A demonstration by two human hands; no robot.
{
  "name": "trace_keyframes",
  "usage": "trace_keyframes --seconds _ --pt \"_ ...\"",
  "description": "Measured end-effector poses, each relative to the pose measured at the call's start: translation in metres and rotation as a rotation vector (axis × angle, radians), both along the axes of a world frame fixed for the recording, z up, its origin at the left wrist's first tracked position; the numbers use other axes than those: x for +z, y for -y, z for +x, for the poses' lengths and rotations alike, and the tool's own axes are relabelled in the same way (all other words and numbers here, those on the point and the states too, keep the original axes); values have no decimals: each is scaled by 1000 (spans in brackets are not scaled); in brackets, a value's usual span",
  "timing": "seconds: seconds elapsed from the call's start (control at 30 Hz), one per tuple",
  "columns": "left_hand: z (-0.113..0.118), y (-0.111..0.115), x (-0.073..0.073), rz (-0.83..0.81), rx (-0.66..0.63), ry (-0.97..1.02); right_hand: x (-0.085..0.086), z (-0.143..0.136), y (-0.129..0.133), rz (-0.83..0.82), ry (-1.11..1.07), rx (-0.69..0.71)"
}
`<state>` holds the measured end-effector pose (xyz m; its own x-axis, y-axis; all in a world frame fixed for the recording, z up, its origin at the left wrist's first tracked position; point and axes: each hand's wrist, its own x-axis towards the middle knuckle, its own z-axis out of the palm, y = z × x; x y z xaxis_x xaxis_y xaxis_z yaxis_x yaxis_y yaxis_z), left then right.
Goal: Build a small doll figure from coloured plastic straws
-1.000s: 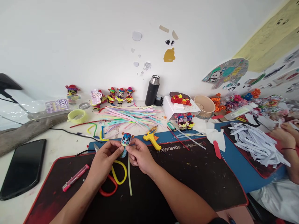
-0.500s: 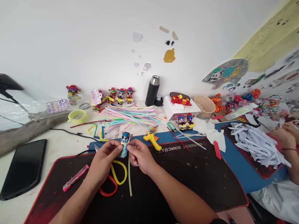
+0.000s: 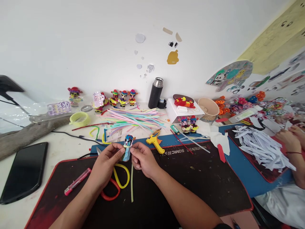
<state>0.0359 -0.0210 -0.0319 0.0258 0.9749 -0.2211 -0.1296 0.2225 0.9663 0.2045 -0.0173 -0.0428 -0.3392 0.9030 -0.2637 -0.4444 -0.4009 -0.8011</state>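
Note:
Between my hands is a small blue figurine (image 3: 127,149) with a blue and red hat, held upright above the dark desk mat. My left hand (image 3: 110,159) grips its left side between thumb and fingers. On the other side, my right hand (image 3: 142,160) pinches it, fingers curled. A pale green strip (image 3: 132,187) hangs down below my right hand; its upper end is hidden. Scissors (image 3: 121,176) with red and yellow handles lie beneath my left hand, blades partly covered. A yellow glue gun (image 3: 155,141) rests just beyond my right hand.
Colourful strips (image 3: 135,119) are piled behind my hands. Finished figurines (image 3: 123,98) and a black thermos (image 3: 156,93) stand by the wall. A pink pen (image 3: 77,182) and a phone (image 3: 25,171) lie left. At right, another person's hands (image 3: 288,140) are beside white paper strips (image 3: 264,148).
Both hands keep almost the same hold on the figurine. The lower end of the pale green strip has swung slightly left.

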Motion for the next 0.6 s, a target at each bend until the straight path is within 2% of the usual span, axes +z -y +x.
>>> trace_keyframes --seconds 0.27,0.6 --pt "-1 -1 -2 -24 -30 19 -1 -1 0 4 -4 -10" --pt "2 -2 0 -23 8 49 0 0 -1 -4 -7 -9"
